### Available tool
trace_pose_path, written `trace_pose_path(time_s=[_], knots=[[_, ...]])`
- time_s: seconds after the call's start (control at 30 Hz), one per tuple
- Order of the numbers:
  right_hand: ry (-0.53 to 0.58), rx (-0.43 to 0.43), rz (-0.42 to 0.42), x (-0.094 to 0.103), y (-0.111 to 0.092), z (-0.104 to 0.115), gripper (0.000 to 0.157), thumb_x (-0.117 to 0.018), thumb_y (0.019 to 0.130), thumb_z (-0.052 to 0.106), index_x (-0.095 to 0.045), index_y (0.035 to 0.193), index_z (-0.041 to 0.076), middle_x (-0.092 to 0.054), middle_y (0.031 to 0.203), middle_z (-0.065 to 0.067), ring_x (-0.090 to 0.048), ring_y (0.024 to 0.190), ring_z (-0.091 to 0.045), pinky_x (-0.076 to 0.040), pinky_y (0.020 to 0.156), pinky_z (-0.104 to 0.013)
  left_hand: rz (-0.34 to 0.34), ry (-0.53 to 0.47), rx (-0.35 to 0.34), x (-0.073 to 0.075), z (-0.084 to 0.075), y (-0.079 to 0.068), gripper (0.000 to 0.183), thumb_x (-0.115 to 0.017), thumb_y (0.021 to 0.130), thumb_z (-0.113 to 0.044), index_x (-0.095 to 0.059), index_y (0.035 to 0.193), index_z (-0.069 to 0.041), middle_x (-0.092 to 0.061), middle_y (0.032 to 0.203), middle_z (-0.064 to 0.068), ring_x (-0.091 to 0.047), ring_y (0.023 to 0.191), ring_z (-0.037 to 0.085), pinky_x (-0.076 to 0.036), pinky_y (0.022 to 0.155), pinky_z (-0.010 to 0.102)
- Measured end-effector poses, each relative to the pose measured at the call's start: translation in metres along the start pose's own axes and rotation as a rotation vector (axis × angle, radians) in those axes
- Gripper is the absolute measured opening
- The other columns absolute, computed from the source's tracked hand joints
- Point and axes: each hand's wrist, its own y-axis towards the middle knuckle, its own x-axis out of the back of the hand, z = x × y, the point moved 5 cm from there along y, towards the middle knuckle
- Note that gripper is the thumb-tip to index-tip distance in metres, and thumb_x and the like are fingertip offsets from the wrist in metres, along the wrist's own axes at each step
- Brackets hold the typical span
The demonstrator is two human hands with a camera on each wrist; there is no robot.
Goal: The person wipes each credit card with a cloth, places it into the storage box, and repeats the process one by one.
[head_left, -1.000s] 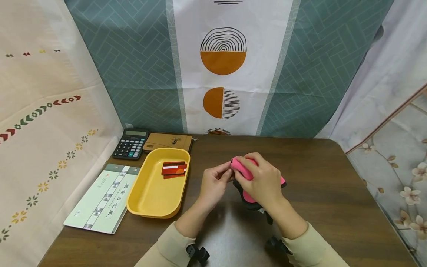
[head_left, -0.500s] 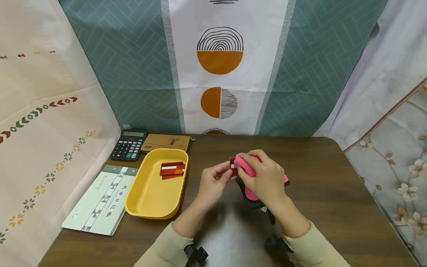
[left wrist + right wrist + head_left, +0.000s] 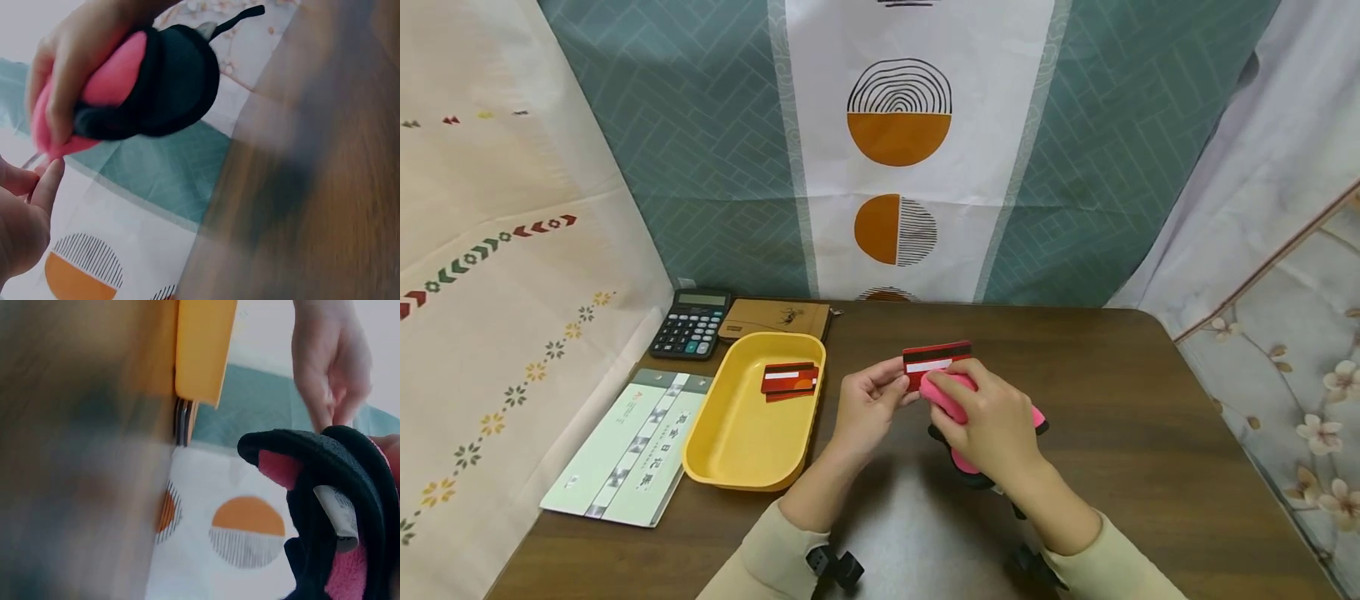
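Observation:
A red bank card (image 3: 936, 353) with a dark stripe and a white strip is held up above the table. My left hand (image 3: 867, 410) pinches its left end between thumb and fingers. My right hand (image 3: 988, 417) grips a bunched pink-and-black fleece cloth (image 3: 947, 396) against the card's lower part, covering some of it. Rounded black-edged lobes of the fleece cloth (image 3: 178, 81) and a thin black strap hang out in the left wrist view. A white label (image 3: 337, 512) shows on it in the right wrist view.
Left of the hands stands a yellow tray (image 3: 745, 442) holding red cards (image 3: 788, 381), partly overlapping. Beside it lies a pale green booklet (image 3: 632, 450). A calculator (image 3: 691, 323) and a brown notebook (image 3: 775, 318) sit behind, near the fabric backdrop (image 3: 722, 167).
The card, hidden a second ago, came partly into sight and now shows most of its striped face. The right hand has shifted slightly down with the cloth; the left hand keeps its pinch.

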Motion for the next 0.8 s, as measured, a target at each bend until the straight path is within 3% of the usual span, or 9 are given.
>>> trace_pose_path(time_s=[0.23,0.53,0.7,0.8], knots=[[0.041,-0.110,-0.044,0.007,0.004,-0.030,0.031,-0.084,0.076,0.019,-0.079,0.105,0.009,-0.067,0.097,-0.007,-0.061,0.062,-0.020,-0.052,0.048,-0.035,-0.037,0.002,0.031,0.011,0.000,-0.004,0.032,-0.061,0.091,0.018,-0.063,0.123,0.017,-0.067,0.116,0.032,-0.072,0.095,0.032,-0.061,0.080,0.038],[0.054,-0.038,-0.079,-0.010,-0.005,-0.004,0.033,-0.084,0.075,0.019,-0.079,0.106,0.010,-0.066,0.098,-0.008,-0.063,0.065,-0.018,-0.053,0.047,-0.033,-0.042,-0.019,0.043,0.005,0.006,-0.003,0.031,-0.059,0.095,0.014,-0.062,0.125,0.016,-0.068,0.115,0.030,-0.072,0.095,0.021,-0.060,0.083,0.038],[0.061,-0.110,-0.126,-0.008,0.000,-0.015,0.031,-0.085,0.074,0.016,-0.079,0.104,0.008,-0.066,0.096,-0.009,-0.063,0.062,-0.021,-0.053,0.047,-0.035,-0.076,-0.021,0.040,0.008,0.005,-0.005,0.032,-0.059,0.093,0.016,-0.062,0.125,0.015,-0.067,0.116,0.031,-0.072,0.097,0.028,-0.061,0.082,0.039],[0.069,-0.135,-0.141,-0.008,0.007,-0.014,0.030,-0.084,0.076,0.017,-0.078,0.104,0.009,-0.067,0.096,-0.009,-0.064,0.063,-0.023,-0.054,0.049,-0.037,-0.049,0.000,0.017,0.005,0.006,-0.006,0.033,-0.059,0.093,0.016,-0.062,0.126,0.016,-0.067,0.118,0.032,-0.072,0.099,0.026,-0.060,0.083,0.037]])
